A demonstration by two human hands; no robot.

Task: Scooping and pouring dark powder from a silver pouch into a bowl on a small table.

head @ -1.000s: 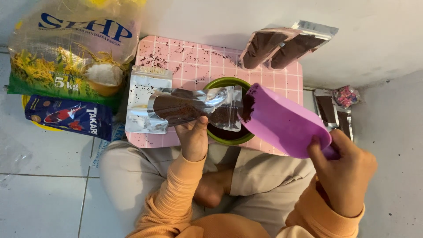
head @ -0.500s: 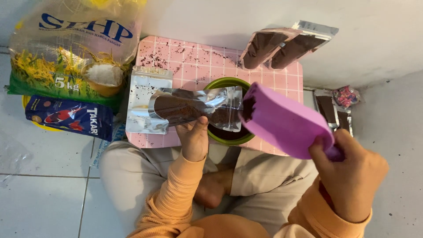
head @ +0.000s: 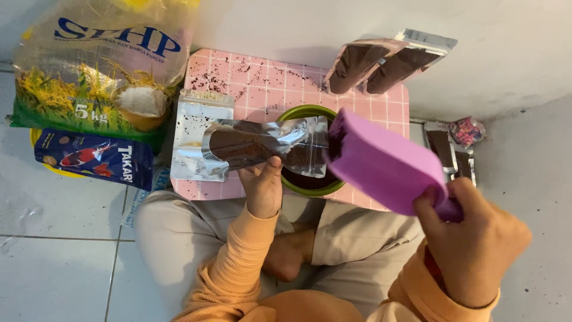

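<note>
Since the earlier frames, the purple scoop [head: 384, 164] is lifting a little higher, its open mouth now sitting right at the mouth of the foil pouch [head: 268, 145]; the rest is staying put.

Far left: a large clear sack of white rice [head: 101, 65] is standing on the tiled floor, with a flat blue packet showing a fish [head: 94, 158] lying just in front of it.

Centre: a low pink checked tabletop [head: 262, 83] is carrying dark crumbs. An empty silver pouch [head: 192, 143] is lying flat on it. The left hand [head: 262, 188] is holding the foil pouch from below, grip clamped on it, thumb up against its side. That pouch is lying sideways, dark granules showing through its clear face, its opening hanging over a green bowl [head: 310, 113] of dark contents.

Right: the right hand [head: 473, 247] is gripping the scoop's handle end, fingers closed round it, scoop tilting down-left over the bowl. Two filled pouches [head: 387, 59] are leaning at the tabletop's far corner. More small packets [head: 450, 146] are lying on the floor beside the wall.
</note>
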